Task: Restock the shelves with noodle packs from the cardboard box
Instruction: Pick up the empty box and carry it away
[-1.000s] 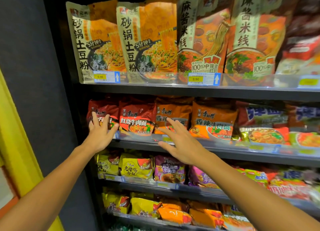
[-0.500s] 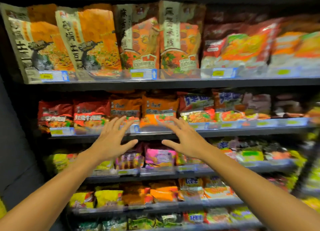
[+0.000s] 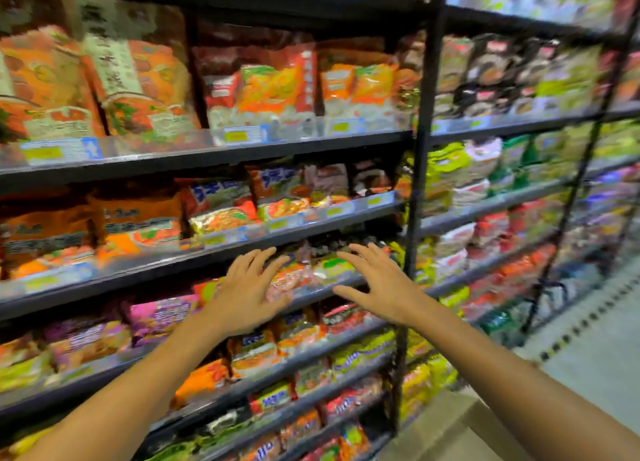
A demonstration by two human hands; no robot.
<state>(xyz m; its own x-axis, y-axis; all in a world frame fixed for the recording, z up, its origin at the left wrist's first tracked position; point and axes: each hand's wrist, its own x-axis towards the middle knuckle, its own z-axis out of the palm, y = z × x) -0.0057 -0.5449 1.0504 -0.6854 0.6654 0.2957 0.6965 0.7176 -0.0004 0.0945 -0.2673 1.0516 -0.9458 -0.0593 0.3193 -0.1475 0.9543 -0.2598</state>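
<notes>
Head view: left hand [image 3: 244,298] and right hand [image 3: 379,285] spread wide, empty, before noodle packs [image 3: 298,277] on middle shelf [image 3: 145,273]. Cardboard box [image 3: 450,429] at lower right. Shifted rightward along shelves since earlier.

Your noodle packs [image 3: 284,280] stand in colourful, blurred rows. They fill the dark shelves [image 3: 207,155]. A cardboard box [image 3: 460,426] sits low right.

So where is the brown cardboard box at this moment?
In the head view, the brown cardboard box sits low on the right, on the floor at the foot of the black shelf post, under the right forearm.
</notes>
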